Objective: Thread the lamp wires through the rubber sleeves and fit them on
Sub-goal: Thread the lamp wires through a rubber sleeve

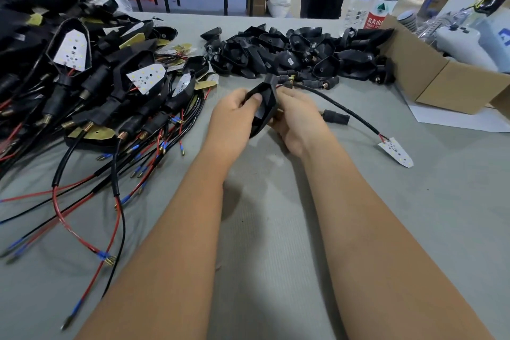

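Two hands hold one black housing [262, 107] above the grey table [276, 229]. Left hand [234, 116] grips its near end, thumb pressed on top. Right hand [296, 119] curls round its underside; its fingertips are hidden. Housing's long axis runs away from the person, neck end far. From that neck a black wire [345, 107] trails right, nearer the right hand, ending at a white LED board [397, 152] flat on the table. A loose rubber sleeve [335, 116] lies just beside the wire. Finished lamps [82, 77] are heaped left, empty housings [298, 52] behind, a carton [430, 74] right. Judgement: threading is under way.
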Action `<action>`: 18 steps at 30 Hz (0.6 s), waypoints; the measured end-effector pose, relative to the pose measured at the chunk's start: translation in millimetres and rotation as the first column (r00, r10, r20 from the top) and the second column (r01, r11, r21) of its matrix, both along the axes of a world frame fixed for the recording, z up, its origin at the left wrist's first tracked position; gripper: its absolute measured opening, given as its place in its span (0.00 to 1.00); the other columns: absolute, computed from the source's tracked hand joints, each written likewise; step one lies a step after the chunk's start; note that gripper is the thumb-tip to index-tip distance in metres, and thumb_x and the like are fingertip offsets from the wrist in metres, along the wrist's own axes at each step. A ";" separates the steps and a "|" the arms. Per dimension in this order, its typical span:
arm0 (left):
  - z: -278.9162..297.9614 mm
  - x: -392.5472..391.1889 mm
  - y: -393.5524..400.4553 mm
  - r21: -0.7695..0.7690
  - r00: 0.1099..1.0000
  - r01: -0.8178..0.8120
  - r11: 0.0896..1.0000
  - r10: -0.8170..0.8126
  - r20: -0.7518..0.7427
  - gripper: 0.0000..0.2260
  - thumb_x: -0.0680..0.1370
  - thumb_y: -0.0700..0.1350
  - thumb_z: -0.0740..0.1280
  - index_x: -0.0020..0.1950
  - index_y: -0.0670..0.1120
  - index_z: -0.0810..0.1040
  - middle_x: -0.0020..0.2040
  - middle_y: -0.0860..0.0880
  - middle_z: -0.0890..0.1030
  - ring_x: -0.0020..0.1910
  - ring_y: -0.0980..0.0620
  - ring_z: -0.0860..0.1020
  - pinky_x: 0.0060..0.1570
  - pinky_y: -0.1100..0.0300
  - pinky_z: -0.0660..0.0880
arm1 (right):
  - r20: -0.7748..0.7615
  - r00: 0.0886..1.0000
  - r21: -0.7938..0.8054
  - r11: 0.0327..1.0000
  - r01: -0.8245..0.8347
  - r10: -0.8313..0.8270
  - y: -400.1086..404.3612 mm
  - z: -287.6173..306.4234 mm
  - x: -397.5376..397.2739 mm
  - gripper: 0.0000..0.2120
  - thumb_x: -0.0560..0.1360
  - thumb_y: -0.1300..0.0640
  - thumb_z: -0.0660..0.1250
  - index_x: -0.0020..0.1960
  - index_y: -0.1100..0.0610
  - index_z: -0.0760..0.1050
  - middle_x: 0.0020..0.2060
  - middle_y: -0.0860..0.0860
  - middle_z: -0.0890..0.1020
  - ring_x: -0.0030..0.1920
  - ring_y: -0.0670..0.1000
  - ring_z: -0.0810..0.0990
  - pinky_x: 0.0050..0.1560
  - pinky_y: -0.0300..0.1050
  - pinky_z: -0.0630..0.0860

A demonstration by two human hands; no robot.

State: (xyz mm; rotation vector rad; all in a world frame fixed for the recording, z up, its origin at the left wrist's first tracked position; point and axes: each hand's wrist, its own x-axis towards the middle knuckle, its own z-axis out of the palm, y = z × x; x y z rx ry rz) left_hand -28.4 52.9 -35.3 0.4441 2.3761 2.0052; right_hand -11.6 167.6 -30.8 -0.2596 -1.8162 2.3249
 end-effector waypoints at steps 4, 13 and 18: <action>-1.4 -4.2 0.2 0.048 0.989 -0.145 0.988 0.145 -0.008 0.14 0.81 0.46 0.61 0.35 0.50 0.72 0.28 0.58 0.75 0.27 0.61 0.69 0.30 0.62 0.65 | -0.027 1.000 0.035 0.999 0.005 -0.004 2.3 -2.2 0.1 0.10 0.77 0.65 0.66 0.37 0.59 0.75 0.29 0.51 0.75 0.27 0.44 0.69 0.29 0.35 0.68; -9.6 -13.3 -11.1 -0.033 0.903 -0.429 0.903 0.430 0.020 0.06 0.76 0.43 0.61 0.43 0.49 0.77 0.34 0.59 0.78 0.31 0.61 0.77 0.35 0.59 0.76 | -0.248 0.923 -0.043 0.955 0.293 -0.294 -4.8 2.1 -0.8 0.06 0.80 0.64 0.64 0.44 0.60 0.76 0.30 0.51 0.82 0.33 0.49 0.83 0.37 0.40 0.79; -7.1 -11.5 -10.3 0.121 0.936 -0.345 0.931 0.332 0.116 0.26 0.73 0.36 0.61 0.70 0.50 0.66 0.53 0.51 0.76 0.46 0.49 0.83 0.47 0.50 0.82 | -0.230 0.949 -0.208 0.963 0.170 -0.217 -7.7 5.6 2.0 0.05 0.80 0.67 0.63 0.44 0.62 0.74 0.33 0.56 0.82 0.35 0.51 0.84 0.40 0.42 0.81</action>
